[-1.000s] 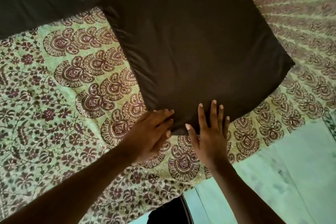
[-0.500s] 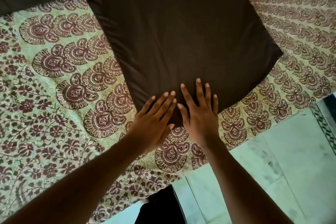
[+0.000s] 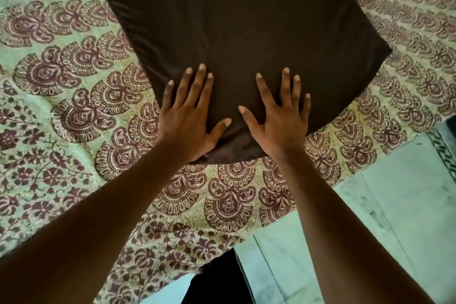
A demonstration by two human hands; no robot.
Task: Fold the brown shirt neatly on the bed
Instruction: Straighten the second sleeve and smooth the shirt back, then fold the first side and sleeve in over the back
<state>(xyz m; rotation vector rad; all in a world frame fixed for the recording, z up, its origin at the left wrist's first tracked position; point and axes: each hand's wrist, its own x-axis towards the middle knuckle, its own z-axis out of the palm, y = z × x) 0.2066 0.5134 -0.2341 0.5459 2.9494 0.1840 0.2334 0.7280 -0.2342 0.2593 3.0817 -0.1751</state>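
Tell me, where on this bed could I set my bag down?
Left of the brown shirt, the patterned bedspread lies bare. The near corner is crowded: left hand and right hand press flat on the shirt.

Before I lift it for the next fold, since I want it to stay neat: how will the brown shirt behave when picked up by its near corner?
The brown shirt will probably sag; it lies limp and flat on the bedspread. It looks thin, so likely light. With the left hand and right hand lying flat on it, small creases show at the near corner, so layers may slide apart.
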